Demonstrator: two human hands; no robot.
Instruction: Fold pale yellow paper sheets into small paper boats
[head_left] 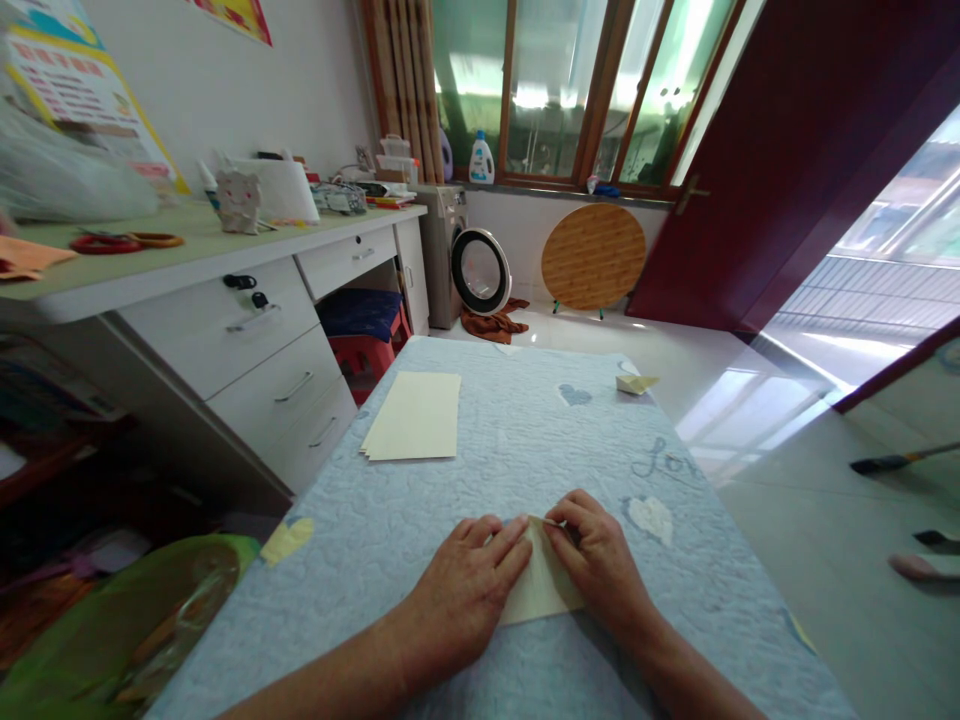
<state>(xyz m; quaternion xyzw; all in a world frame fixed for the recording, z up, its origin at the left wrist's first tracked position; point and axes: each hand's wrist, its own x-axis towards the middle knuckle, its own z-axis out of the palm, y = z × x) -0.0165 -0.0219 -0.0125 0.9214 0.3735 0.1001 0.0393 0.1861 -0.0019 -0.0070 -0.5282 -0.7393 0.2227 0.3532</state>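
Pressing left hand (474,572): your fingers lie stretched out, flat on the paper (541,585).
Right hand (591,548): your fingers are bent, gripping the paper's edge near its top.
Paper: pale yellow, between your hands on the near part of the tablecloth (510,440).
Stack of sheets (418,415): slightly fanned, on the tablecloth's far left part.
Folded piece (636,384): by the tablecloth's far right corner.
Stool (366,325): beyond the tablecloth's left edge.

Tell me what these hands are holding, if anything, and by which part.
A pale paper sheet: the right hand seems to pinch its far end, while the left hand rests over its left side.
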